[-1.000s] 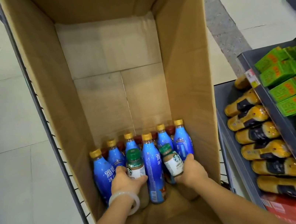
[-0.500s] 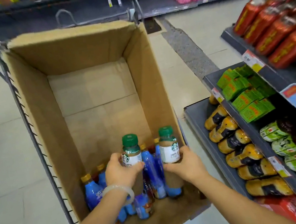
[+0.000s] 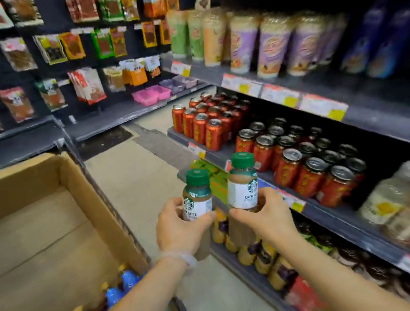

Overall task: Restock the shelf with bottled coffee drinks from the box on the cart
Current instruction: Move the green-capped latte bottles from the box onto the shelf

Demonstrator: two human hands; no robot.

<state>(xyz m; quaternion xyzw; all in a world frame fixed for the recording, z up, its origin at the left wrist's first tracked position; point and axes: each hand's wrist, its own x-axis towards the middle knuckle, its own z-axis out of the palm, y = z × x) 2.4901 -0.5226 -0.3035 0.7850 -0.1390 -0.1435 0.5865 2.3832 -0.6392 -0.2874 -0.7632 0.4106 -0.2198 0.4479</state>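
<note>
My left hand [image 3: 180, 226] grips a coffee bottle [image 3: 196, 195] with a green cap and a white caffe latte label. My right hand [image 3: 264, 215] grips a second, matching coffee bottle [image 3: 242, 183]. Both bottles are upright, side by side, out over the aisle floor between the cardboard box [image 3: 98, 199] on the left and the dark shelf [image 3: 342, 217] on the right. Blue bottles with gold caps [image 3: 113, 295] stand along the near side of the box, partly hidden by my left forearm.
Red cans [image 3: 294, 165] fill the shelf level just right of my hands; pale bottles [image 3: 393, 195] stand farther right. Yellow bottles [image 3: 257, 257] sit on the low level. Snack packets [image 3: 47, 51] hang on the far wall. Tiled floor [image 3: 135, 177] lies between box and shelf.
Both hands lifted the two coffee bottles out of the box and carried them right toward the shelf. My view swung up and right from the box to the shelves.
</note>
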